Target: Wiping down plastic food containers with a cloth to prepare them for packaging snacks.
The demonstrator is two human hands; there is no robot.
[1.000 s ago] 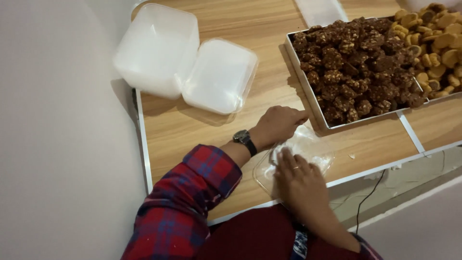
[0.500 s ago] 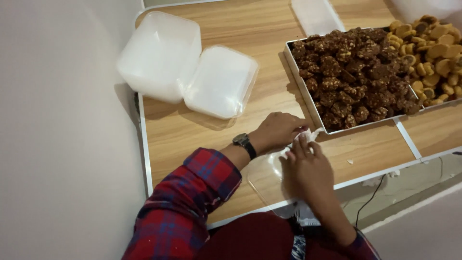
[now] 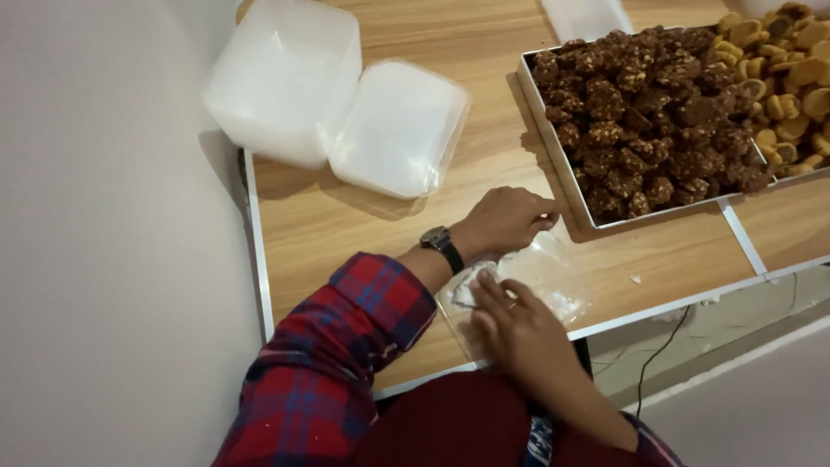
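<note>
A clear plastic container (image 3: 558,278) lies on the wooden table (image 3: 346,225) near its front edge. My left hand (image 3: 508,218), with a dark watch on its wrist, grips the container's far rim. My right hand (image 3: 512,327) lies inside the container, its fingers pressing a crumpled white tissue (image 3: 467,291) against the left part of the bottom. Part of the container is hidden under my right hand.
A metal tray (image 3: 553,143) heaped with dark brown cookies (image 3: 648,112) stands just beyond my left hand, with yellow cookies (image 3: 787,69) to its right. Two translucent white tubs (image 3: 285,78) (image 3: 402,125) sit at the back left. A wall borders the left. A thin cable (image 3: 661,355) hangs below the table edge.
My right hand has drawn the tissue from the container's far rim back to its near left side. My left hand keeps its hold on the rim.
</note>
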